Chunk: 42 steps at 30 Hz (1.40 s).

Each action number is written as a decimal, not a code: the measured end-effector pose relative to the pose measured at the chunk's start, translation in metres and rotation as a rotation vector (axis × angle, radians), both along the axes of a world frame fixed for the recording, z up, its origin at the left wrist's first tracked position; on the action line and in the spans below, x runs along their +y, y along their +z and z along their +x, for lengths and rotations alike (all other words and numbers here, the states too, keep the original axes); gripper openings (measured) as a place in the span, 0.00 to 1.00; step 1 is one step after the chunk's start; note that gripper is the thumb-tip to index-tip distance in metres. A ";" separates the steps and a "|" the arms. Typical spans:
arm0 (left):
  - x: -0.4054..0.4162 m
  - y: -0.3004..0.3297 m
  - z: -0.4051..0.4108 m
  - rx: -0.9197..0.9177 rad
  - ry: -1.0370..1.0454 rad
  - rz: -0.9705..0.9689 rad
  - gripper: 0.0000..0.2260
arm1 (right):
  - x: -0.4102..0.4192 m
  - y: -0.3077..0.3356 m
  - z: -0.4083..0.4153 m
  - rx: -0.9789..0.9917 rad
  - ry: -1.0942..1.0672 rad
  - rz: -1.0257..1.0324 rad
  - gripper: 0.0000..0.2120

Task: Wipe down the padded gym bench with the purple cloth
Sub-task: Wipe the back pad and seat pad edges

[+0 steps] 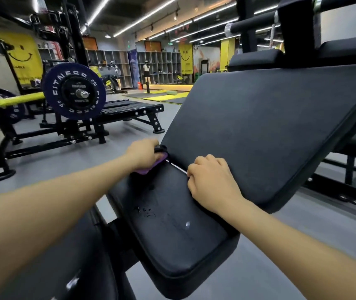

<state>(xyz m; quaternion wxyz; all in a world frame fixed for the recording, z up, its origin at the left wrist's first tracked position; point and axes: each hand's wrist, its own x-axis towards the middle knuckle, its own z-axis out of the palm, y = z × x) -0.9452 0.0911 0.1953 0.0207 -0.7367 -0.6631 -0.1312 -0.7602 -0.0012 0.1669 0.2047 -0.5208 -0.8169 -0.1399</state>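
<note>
Purple cloth (pixel 149 164) is bunched under your left hand (pixel 143 153), fingers curled round it, at the seam where seat pad (pixel 172 230) meets backrest (pixel 270 131), while your right hand (pixel 210 178), loosely curled and holding nothing, rests on that seam, likely for bracing.

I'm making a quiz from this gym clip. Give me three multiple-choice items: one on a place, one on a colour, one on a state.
1. Where is the purple cloth?
A. on the floor
B. at the gap between seat pad and back pad
C. on the barbell

2. What colour is the round weight plate?
A. red
B. green
C. dark blue

3. How is the black padded seat pad?
A. bearing water droplets
B. torn open
C. covered by a towel

Answers: 1 B, the left hand holds it there; 2 C, its rim is dark blue with white letters; 3 A, droplets glisten mid-pad.
</note>
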 end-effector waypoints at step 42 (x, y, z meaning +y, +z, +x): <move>0.021 -0.003 0.016 0.011 0.093 -0.062 0.15 | 0.013 -0.017 -0.005 0.104 -0.100 0.256 0.07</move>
